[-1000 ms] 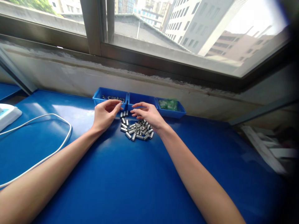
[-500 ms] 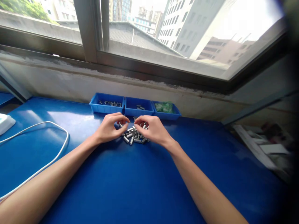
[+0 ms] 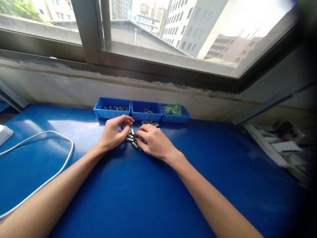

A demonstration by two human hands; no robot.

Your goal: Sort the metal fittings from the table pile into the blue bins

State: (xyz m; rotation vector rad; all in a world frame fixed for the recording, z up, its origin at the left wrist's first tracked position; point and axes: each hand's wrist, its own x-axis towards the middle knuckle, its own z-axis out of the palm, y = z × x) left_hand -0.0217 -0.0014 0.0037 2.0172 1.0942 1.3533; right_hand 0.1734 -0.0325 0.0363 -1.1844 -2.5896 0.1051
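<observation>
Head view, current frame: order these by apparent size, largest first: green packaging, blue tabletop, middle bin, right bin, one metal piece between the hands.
1. Blue tabletop
2. Middle bin and right bin: too alike to rank
3. Green packaging
4. Metal piece

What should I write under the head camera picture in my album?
Left hand and right hand at shiny metal pieces, three blue bins behind.

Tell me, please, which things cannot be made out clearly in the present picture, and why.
Head view, all items:
Metal pieces: partly covered by the right hand.
Whether the left hand grips a piece: too small to tell.
White object: cut off by the left edge.
Clutter at far right: blurred.
Parts in the leftmost blue bin: too small to identify.
</observation>
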